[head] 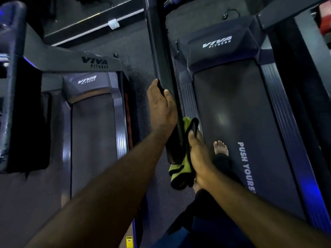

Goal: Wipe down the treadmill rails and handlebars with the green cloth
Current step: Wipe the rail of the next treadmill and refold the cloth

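Green cloth with black edging (179, 171) hangs bunched against the near end of the long black handrail (160, 51). The right hand (198, 154) grips it there, forearm angled in from the lower right. The left hand (162, 106), arm stretched straight forward, clasps the same rail farther up, fingers and thumb curled round it. Both arms reach out beside the dark grey treadmill belt (232, 113).

Left hand (162, 106) gripping dark handlebar (161, 56), right hand (198, 156) holding green cloth (180, 171) against handlebar's near end, bare foot (221, 147) on treadmill belt (241, 122) right of handlebar
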### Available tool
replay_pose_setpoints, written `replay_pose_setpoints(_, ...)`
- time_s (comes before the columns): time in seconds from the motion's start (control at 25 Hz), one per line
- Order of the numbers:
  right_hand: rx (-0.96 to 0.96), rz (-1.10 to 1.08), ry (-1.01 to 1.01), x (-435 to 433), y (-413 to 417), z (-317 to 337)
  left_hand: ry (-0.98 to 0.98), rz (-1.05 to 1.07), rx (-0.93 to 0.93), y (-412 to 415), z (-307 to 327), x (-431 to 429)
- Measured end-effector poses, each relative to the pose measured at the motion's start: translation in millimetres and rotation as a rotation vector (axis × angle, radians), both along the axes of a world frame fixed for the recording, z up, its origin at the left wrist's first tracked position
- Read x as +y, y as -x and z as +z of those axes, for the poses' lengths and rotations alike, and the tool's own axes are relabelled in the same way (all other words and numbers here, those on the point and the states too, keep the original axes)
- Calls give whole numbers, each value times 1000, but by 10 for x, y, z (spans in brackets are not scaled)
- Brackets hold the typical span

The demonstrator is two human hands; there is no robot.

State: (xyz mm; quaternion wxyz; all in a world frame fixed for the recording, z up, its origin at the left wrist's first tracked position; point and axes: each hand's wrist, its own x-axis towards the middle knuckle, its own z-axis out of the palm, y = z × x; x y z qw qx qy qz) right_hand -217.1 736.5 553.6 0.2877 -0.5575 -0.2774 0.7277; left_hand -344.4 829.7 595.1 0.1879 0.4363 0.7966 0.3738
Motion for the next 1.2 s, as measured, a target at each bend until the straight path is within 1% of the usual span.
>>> replay_pose_setpoints(0.08, 7, 0, 74, 263, 82, 75, 22, 5, -41, -6, 58, -29)
replay_pose_setpoints(0.12, 14, -3, 27, 254, 77, 198, 39, 3, -104, 15, 74, -39)
replay_pose_setpoints(0.16, -29, 31, -79, 121, 7, 299, 45, 9, -203, 55, 99, -62)
replay_pose_setpoints(0.2, -124, 130, -219, -95, -87, 416, 35, 41, -348, 138, 117, -123)
replay_pose_setpoints(0.24, -279, 281, -374, -281, -163, 537, 13, 93, -495, 231, 149, -223)
replay_pose_setpoints(0.28, -456, 488, -571, -387, -227, 591, -21, 161, -625, 320, 157, -369)
replay_pose_setpoints(0.32, -613, 673, -835, -356, -254, 581, -53, 235, -719, 392, 167, -548)
replay_pose_setpoints(0.36, -724, 813, -1140, -193, -217, 546, -71, 324, -794, 446, 161, -769)
replay_pose_setpoints(0.4, -761, 938, -1386, 78, -125, 560, -69, 413, -854, 455, 159, -991)
replay_pose_setpoints(0.44, -776, 1063, -1516, 377, -7, 599, -53, 484, -896, 422, 129, -1185)
replay_pose_setpoints(0.48, -801, 1179, -1577, 664, 117, 600, -21, 534, -916, 347, 88, -1341)
replay_pose_setpoints(0.52, -867, 1296, -1603, 923, 257, 634, 11, 568, -926, 267, 41, -1447)
replay_pose_setpoints(0.6, -1093, 1513, -1642, 1226, 646, 760, 16, 638, -945, 126, -11, -1541)
replay_pose_setpoints(0.64, -1206, 1591, -1639, 1271, 827, 816, -2, 670, -956, 78, 6, -1547)
replay_pose_setpoints(0.68, -1304, 1665, -1594, 1264, 994, 878, -23, 699, -967, 46, 23, -1551)
replay_pose_setpoints(0.76, -1358, 1804, -1571, 1132, 1211, 982, -65, 757, -969, 18, 84, -1596)
replay_pose_setpoints(0.84, -1343, 2048, -1608, 813, 1189, 1019, -100, 782, -968, 56, 130, -1656)
replay_pose_setpoints(0.88, -1270, 2179, -1655, 599, 1093, 1013, -112, 794, -975, 104, 165, -1677)
replay_pose_setpoints(0.92, -1149, 2307, -1677, 395, 981, 1048, -113, 804, -978, 159, 182, -1683)
replay_pose_setpoints(0.96, -1012, 2409, -1657, 271, 901, 1111, -98, 801, -982, 207, 204, -1665)
replay_pose_setpoints(1.0, -946, 2472, -1602, 286, 906, 1159, -73, 785, -998, 241, 231, -1627)
replay_pose_setpoints(1.04, -938, 2506, -1571, 459, 1009, 1170, -39, 760, -1018, 251, 253, -1573)
replay_pose_setpoints(1.08, -1042, 2498, -1522, 774, 1187, 1176, -11, 729, -1029, 235, 255, -1508)
replay_pose_setpoints(1.12, -1204, 2402, -1511, 1173, 1409, 1174, 23, 691, -1033, 212, 242, -1444)
replay_pose_setpoints(1.16, -1402, 2262, -1562, 1596, 1596, 1229, 55, 642, -1031, 175, 233, -1380)
replay_pose_setpoints(1.2, -1593, 2163, -1559, 2025, 1779, 1263, 78, 590, -1034, 128, 239, -1289)
